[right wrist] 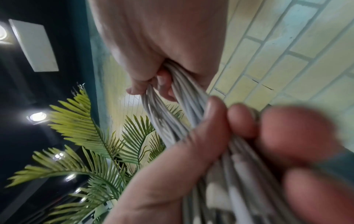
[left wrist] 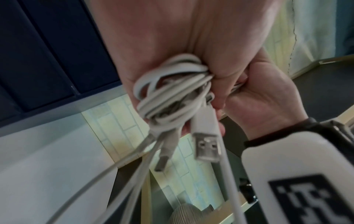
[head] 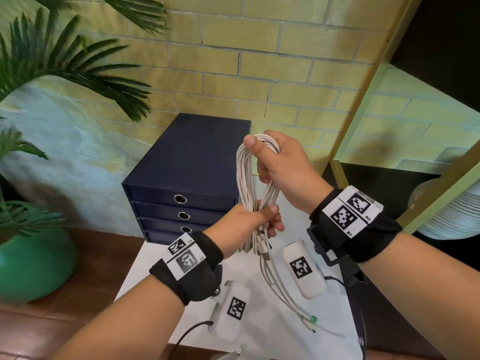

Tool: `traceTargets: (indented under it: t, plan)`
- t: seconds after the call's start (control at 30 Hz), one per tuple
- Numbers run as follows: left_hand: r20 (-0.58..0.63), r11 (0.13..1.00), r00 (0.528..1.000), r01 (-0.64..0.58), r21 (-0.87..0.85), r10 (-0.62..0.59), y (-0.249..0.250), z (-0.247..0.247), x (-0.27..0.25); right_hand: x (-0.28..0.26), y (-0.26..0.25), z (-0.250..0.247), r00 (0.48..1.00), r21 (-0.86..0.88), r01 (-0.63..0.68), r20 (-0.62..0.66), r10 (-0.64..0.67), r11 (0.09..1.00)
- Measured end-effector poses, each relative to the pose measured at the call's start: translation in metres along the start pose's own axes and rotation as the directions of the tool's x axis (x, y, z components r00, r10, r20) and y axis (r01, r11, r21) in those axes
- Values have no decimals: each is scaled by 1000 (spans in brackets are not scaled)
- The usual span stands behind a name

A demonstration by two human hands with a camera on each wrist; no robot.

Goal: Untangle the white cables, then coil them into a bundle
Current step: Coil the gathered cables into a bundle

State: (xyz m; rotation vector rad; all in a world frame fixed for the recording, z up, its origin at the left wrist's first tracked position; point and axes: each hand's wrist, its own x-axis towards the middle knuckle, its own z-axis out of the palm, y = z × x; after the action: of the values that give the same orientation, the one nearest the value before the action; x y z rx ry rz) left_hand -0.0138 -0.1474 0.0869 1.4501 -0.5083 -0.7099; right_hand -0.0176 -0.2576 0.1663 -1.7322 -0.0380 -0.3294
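The white cables [head: 246, 175] hang as a long looped bundle held upright above the white table [head: 145, 258]. My right hand [head: 272, 157] grips the top of the loop, thumb over the strands. My left hand [head: 255, 219] grips the lower end, where the strands bunch together. Loose tails with USB plugs [head: 263, 252] drop below the left hand to the table; one ends in a green tip [head: 313, 319]. The left wrist view shows the bunched cables [left wrist: 172, 91] in my left hand [left wrist: 210, 75] and a USB plug [left wrist: 206, 147]. The right wrist view shows the strands [right wrist: 172, 112] running through my right hand [right wrist: 157, 71].
A dark blue drawer box [head: 187, 178] stands on the table's far side against the brick wall. A green pot with a palm plant [head: 28, 261] sits at the left. A shelf unit [head: 389, 178] with a white ribbed object [head: 446, 209] stands to the right.
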Motion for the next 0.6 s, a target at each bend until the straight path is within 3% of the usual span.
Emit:
traceTargets:
  t: [0.17, 0.33, 0.4, 0.47, 0.53, 0.6]
  plan:
    - [2, 998, 1000, 8, -58, -8, -1, 1, 1, 5, 1, 0, 1000, -35, 5, 20, -4, 999]
    - [-135, 989, 991, -25, -145, 5, 2, 1, 2, 2, 15, -3, 1000, -8, 30, -2, -30, 1000]
    - [-229, 980, 973, -59, -190, 14, 5, -1, 4, -4, 31, -7, 997, 56, -43, 62, 40, 997]
    - [-325, 968, 945, -106, -229, 26, 9, -5, 6, -16, 50, -10, 959, 64, -200, 215, 183, 978]
    - [-390, 957, 921, -130, -258, 20, 11, -10, 9, -29, 67, -11, 886, -97, -218, 398, 238, 971]
    - [-423, 939, 906, -170, -298, 30, 11, -15, 11, -41, 72, -9, 794, -150, -238, 540, 281, 960]
